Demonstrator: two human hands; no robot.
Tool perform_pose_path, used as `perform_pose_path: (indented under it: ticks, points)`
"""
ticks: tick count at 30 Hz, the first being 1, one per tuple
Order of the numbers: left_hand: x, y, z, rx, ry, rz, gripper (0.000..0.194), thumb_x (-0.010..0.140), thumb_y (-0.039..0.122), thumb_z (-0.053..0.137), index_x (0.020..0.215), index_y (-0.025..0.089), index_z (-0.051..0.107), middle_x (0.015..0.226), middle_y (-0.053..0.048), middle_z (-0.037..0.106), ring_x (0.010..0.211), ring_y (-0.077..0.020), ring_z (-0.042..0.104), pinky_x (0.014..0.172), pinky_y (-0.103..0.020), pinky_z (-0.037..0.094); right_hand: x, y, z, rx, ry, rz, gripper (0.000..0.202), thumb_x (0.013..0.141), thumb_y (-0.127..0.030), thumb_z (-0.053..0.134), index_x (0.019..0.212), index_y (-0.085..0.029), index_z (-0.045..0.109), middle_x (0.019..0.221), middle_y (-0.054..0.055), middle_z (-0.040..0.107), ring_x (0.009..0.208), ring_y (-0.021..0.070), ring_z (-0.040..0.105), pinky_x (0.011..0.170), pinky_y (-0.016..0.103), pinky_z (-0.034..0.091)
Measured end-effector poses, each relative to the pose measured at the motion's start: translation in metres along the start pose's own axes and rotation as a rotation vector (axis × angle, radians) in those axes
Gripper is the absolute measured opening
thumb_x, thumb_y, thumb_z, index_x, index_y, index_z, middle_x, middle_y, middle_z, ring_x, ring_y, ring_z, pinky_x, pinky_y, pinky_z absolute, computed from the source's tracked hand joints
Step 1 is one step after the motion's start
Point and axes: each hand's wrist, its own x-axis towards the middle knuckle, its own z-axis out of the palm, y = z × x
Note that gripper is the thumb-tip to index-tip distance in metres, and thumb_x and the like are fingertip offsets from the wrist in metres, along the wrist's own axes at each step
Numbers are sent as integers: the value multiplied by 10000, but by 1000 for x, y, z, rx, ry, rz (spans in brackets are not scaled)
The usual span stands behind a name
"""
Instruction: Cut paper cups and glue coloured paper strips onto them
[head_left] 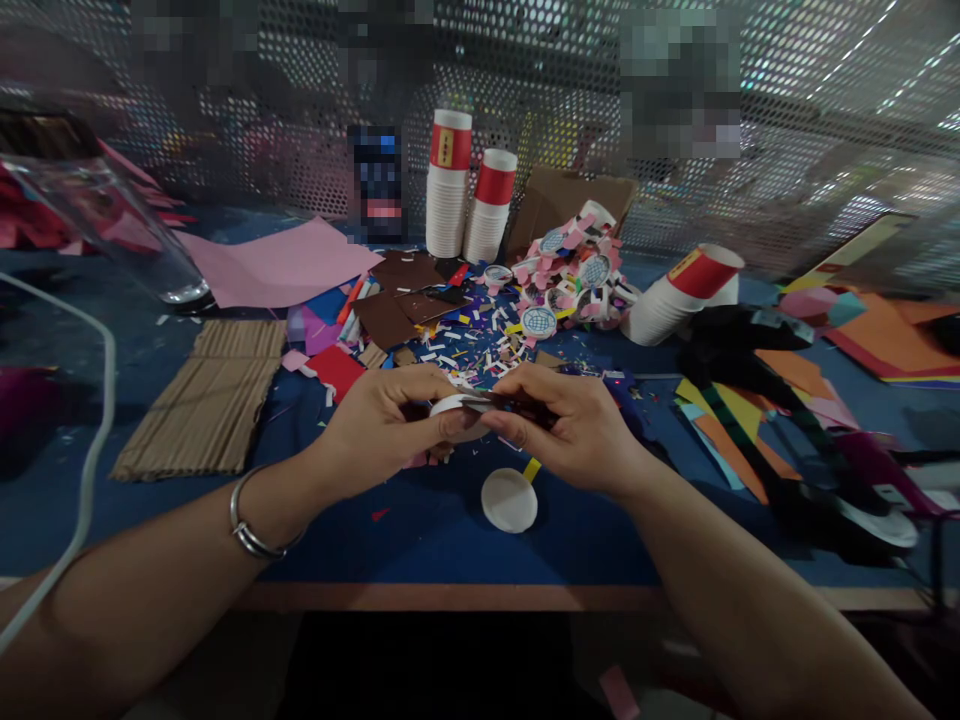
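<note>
Over the front middle of the table, my left hand [394, 420] is closed on a white round paper piece [450, 404], which looks like a cut cup bottom. My right hand [566, 420] meets it from the other side, thumb and fingers pinched at the piece's edge with a dark thin strip [510, 402]. Whether that strip is attached to the round piece, I cannot tell. Below my hands a white paper disc [509, 500] lies on the blue table, a yellow paper tab [532, 469] sticking out from its edge. My fingers partly cover the held piece.
Paper scraps [480, 320] litter the middle. Behind them stand stacked paper cups [448, 190] and a pile of pink-and-white paper pieces [574, 265]. Corrugated cardboard [210, 395] and a glass bottle [127, 215] are left; a tilted cup stack [679, 295] and coloured paper [739, 440] are right.
</note>
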Motion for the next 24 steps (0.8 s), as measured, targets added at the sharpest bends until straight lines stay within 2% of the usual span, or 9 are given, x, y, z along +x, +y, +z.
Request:
perform_pose_path:
  ticks: [6, 12, 16, 20, 24]
  points:
    - [1, 1, -3, -9, -25, -74, 216, 868, 343, 801, 816, 136, 766, 715, -21, 684, 566, -124, 666, 522, -221, 565, -1, 1, 1, 15, -6, 51, 230, 1003, -387, 688, 935, -168, 682, 698, -34, 577, 568, 79, 496, 526, 238, 378]
    - [4, 4, -7, 82, -88, -14, 203, 889, 306, 772, 760, 150, 753, 701, -24, 686, 579, -107, 631, 525, -201, 539, 0, 2, 2, -1, -49, 72, 245, 1007, -408, 669, 916, -181, 673, 697, -33, 584, 572, 82, 487, 542, 246, 371]
    - [4, 3, -7, 79, -59, -40, 144, 870, 290, 778, 822, 154, 778, 743, -23, 701, 581, -104, 636, 507, -192, 534, 1, 0, 2, 21, -61, 102, 288, 1018, -439, 646, 893, -180, 671, 706, -23, 594, 577, 87, 490, 543, 252, 368]
    - [4, -2, -6, 47, -63, -80, 171, 859, 310, 790, 851, 140, 769, 785, -31, 714, 581, -109, 651, 535, -216, 560, 1, -2, 3, 18, -62, 121, 306, 1029, -445, 623, 869, -187, 664, 709, -16, 595, 590, 94, 490, 561, 266, 369]
    - [3, -4, -6, 3, -41, -168, 251, 859, 365, 808, 874, 123, 745, 721, -37, 715, 581, -128, 668, 533, -227, 557, 2, -1, 3, 31, 15, 178, 327, 1020, -482, 628, 868, -192, 645, 709, -19, 591, 579, 94, 488, 549, 264, 362]
